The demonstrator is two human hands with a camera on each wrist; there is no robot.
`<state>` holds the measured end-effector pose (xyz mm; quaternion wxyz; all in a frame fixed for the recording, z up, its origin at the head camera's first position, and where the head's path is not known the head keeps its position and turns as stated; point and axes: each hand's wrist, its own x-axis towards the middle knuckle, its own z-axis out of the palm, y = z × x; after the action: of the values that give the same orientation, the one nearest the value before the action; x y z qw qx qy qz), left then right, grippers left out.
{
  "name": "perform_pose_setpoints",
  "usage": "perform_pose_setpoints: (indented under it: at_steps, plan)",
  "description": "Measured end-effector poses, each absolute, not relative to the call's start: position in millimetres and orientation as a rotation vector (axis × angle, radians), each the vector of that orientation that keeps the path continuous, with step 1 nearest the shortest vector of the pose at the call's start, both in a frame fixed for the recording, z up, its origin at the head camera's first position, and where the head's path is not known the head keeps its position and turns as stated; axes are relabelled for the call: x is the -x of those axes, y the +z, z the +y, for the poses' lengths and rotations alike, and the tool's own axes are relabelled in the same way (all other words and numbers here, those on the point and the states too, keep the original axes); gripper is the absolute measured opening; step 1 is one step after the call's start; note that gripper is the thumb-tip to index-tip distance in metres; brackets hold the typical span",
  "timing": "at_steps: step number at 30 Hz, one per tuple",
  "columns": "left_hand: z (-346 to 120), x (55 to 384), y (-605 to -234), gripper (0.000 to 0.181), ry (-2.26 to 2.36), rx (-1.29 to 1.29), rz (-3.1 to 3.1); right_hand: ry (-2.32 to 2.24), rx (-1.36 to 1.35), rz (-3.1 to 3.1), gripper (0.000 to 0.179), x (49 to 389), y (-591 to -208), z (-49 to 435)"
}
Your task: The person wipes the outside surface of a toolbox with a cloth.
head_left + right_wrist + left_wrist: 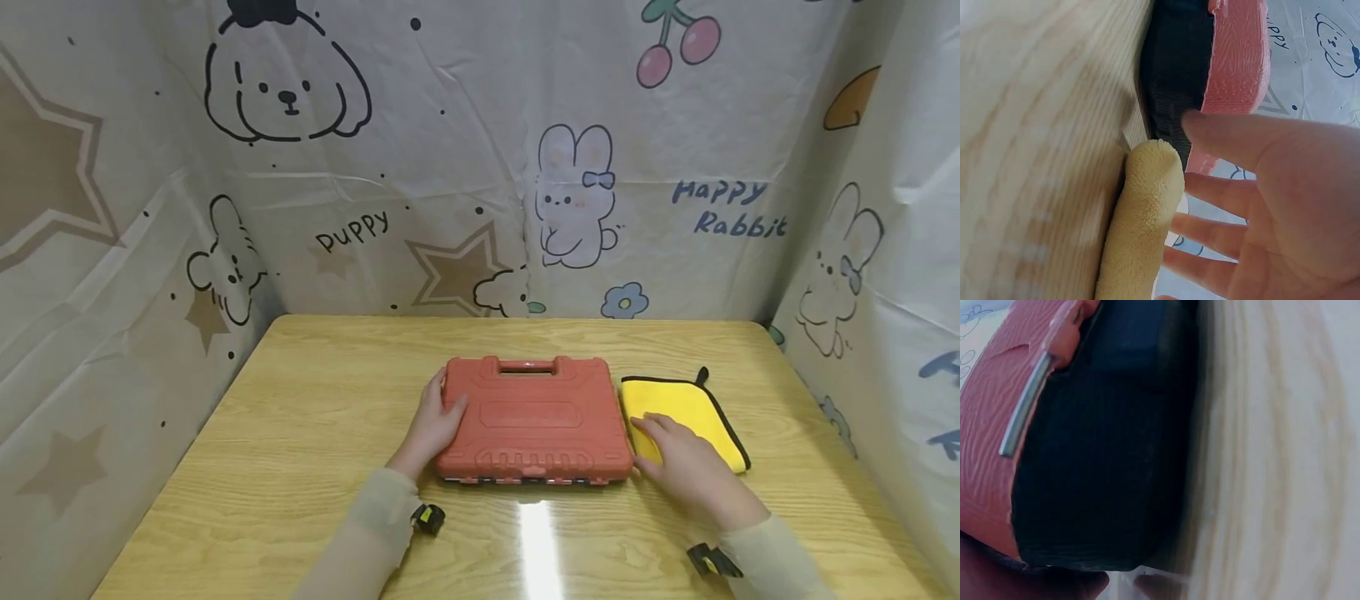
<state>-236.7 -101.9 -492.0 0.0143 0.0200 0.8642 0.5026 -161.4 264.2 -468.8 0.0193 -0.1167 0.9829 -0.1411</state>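
Observation:
A red plastic carrying case (525, 417) with a dark lower half lies flat on the table, its handle towards the back wall. My left hand (437, 421) grips its left edge, thumb over the lid and fingers along the side. In the left wrist view, the dark base (1097, 462) and a metal pin (1025, 403) show close up. To the right of the case lies a folded yellow cloth (697, 417) with black trim and a loop. My right hand (686, 458) reaches over its near left part, fingers loosely extended, thumb beside the case's right side.
The wooden table (322, 400) ends at a printed cloth backdrop (450, 167) with cartoon animals, and similar cloth hangs at left and right. A bright light reflection (540, 550) lies on the tabletop in front of the case.

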Motion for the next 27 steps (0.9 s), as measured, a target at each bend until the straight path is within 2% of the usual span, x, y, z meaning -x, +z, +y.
perform_pose_setpoints:
  at_steps: [10, 27]
  plan:
    - [-105.6, 237.0, -492.3, 0.07, 1.581, -0.095, 2.594, -0.426, 0.43, 3.013, 0.089, 160.1, -475.9, 268.5]
    - [-107.6, 236.1, -493.4, 0.071, 1.588, -0.077, 2.562, -0.306, 0.458, 3.104, 0.077, 161.2, -479.5, 265.3]
